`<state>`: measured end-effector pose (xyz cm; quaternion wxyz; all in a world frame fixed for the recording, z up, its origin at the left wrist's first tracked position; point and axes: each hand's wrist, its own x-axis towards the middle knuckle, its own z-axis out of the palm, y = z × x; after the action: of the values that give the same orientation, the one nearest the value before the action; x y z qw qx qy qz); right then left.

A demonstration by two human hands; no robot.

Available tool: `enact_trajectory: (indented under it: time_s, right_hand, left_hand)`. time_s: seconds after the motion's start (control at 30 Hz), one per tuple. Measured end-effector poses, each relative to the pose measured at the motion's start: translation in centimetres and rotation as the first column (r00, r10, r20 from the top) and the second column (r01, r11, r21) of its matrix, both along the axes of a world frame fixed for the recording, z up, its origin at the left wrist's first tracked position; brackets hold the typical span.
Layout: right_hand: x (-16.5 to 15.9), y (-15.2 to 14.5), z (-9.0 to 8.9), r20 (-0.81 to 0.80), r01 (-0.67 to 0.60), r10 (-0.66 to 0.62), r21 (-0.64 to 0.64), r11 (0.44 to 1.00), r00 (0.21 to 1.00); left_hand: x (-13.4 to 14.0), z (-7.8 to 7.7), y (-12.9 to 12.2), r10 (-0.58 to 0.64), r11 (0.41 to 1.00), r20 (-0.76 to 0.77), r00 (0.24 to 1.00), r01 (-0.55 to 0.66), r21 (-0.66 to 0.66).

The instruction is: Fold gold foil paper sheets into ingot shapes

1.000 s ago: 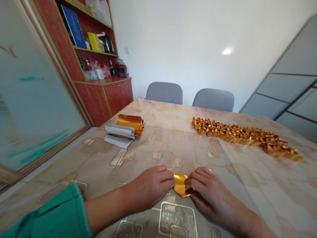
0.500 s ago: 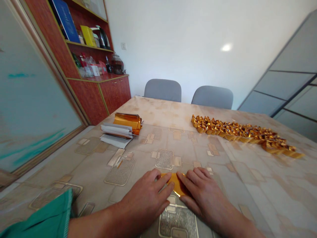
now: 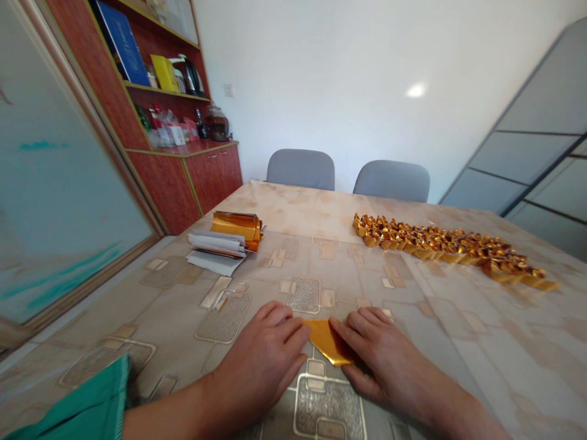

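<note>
Between left grip [image 3: 270, 348], right grip [image 3: 383, 351]: foil [image 3: 326, 340]

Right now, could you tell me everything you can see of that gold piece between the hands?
The gold piece looks like thin, shiny foil paper, probably folded. Its visible part is smooth and plain, with a slanting near edge that catches a bright line of light. It lies roughly flat on the patterned tablecloth. The left hand touches its left end, and the fingers of the right hand cover its right end, so its full outline is hidden.
</note>
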<state>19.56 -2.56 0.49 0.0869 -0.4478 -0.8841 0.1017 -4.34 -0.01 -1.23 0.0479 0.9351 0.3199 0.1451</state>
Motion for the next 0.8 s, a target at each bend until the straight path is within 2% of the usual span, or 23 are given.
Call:
enact_trajectory:
  time_s: [0.1,0.2,0.37,0.53,0.63,0.73,0.8]
  right_hand:
    - [0.0,0.1,-0.1,0.023,-0.044,0.043,0.077,0.996,0.999]
    - [0.2,0.3,-0.4,0.057,-0.095,0.088,0.132,0.987,0.994]
    - [0.8,0.7,-0.7,0.097,-0.189,0.175,0.154,0.970,0.980]
    - [1.0,2.1,-0.4,0.009,-0.240,0.242,0.166,0.956,0.970]
    - [1.1,3.0,-0.2,-0.116,-0.186,0.189,0.040,0.982,0.975]
    - [1.1,3.5,-0.7,-0.244,-0.057,0.034,-0.088,0.994,0.969]
    - [1.1,3.7,-1.3,-0.285,0.020,-0.056,-0.128,0.992,0.957]
  left_hand:
    - [0.4,-0.3,0.4,-0.100,0.994,0.073,0.992,0.096,0.057]
    - [0.4,-0.4,0.7,-0.175,0.984,0.110,0.978,0.172,0.039]
    - [0.3,-0.4,0.9,-0.202,0.979,0.075,0.977,0.202,-0.003]
    - [0.3,-0.6,1.1,-0.200,0.980,0.062,0.978,0.200,0.002]
    - [0.3,-0.6,1.2,-0.188,0.981,0.084,0.979,0.191,-0.031]
    - [0.3,-0.7,1.2,-0.183,0.980,0.096,0.978,0.189,-0.058]
    - [0.2,-0.7,1.1,-0.178,0.980,0.092,0.980,0.185,-0.072]
